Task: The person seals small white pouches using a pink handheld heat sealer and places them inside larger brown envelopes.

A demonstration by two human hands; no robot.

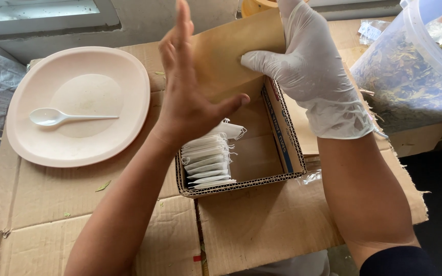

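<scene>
Far left: pink plate [78,105] flat on the cardboard-covered tabletop [93,225], white plastic spoon [67,117] lying in it, long axis left-right, bowl end left, handle pointing right. My left hand [188,87] next, bare, fingers straight and spread wide, palm facing right, holding nothing, hovering over the left side of the small cardboard box [241,186]. Under it a row of white tea bags [208,163] stacked on edge against the box's left wall, the stack running near-to-far, one bag tipped loose at the far end. My right hand [308,66], white glove, fingers curled onto the box's raised brown flap [231,56], pinching its top edge. Far right: clear tub [410,76] of dried leaves, tilted.
</scene>
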